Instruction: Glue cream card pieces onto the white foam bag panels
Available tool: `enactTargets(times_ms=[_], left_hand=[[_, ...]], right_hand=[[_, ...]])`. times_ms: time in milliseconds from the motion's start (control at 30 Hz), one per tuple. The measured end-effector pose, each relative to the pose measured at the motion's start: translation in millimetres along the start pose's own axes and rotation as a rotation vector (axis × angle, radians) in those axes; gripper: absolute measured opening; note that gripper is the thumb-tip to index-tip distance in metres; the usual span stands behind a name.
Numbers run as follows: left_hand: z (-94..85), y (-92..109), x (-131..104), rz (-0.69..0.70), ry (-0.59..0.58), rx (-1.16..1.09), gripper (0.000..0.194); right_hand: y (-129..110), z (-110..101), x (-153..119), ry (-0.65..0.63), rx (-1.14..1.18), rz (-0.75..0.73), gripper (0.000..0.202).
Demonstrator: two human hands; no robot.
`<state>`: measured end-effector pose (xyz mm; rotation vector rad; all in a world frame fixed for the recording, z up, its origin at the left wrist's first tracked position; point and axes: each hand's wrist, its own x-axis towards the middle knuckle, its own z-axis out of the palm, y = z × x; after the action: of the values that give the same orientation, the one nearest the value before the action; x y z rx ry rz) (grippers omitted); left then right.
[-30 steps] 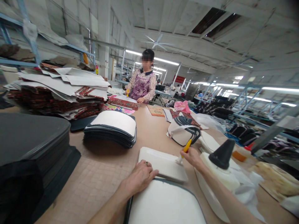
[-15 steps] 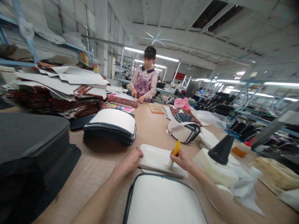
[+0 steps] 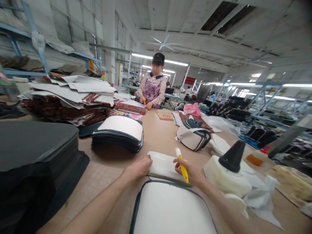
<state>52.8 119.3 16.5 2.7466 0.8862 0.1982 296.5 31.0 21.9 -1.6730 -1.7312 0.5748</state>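
In the head view my right hand grips a yellow-handled brush over the right part of a stack of white sheets. The pale bristles point up and away, while the handle slants down toward me. With fingers curled at the left end of that stack, my left hand holds its edge. Right in front of me lies a larger white panel with a dark border, on at least one more dark layer. Part of the white stack is hidden behind my right hand.
A white container with a black cone stands right, near an orange-filled bottle. Dark-edged panels are piled beyond my left hand; dark sheets rise at left. Across the table a co-worker holds a yellow tool.
The brush has turned over in my right hand: its bristles were down on the white stack with the handle up, and now they point up. My left hand stays at the stack's edge.
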Motion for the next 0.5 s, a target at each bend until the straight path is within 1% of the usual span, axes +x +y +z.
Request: enactTargets(times_ms=[133, 233, 300, 400, 500], left_hand=[[11.6, 8, 4, 0.055, -0.051, 0.053, 0.021], [17.5, 9, 7, 0.059, -0.046, 0.053, 0.019], [18.5, 7, 8, 0.036, -0.011, 0.044, 0.016], [17.9, 4, 9, -0.038, 0.071, 0.022, 0.009], [18.2, -1, 10, -0.121, 0.14, -0.021, 0.014]], right_hand=[[5, -7, -5, -0.044, -0.119, -0.062, 0.029], [-1, -7, -3, -0.051, -0.181, -0.079, 0.029], [-7, -5, -1, -0.06, -0.208, -0.106, 0.03], [-15, 0, 1, -0.077, -0.262, -0.162, 0.032], [-12, 0, 0, -0.058, -0.333, -0.186, 0.044]])
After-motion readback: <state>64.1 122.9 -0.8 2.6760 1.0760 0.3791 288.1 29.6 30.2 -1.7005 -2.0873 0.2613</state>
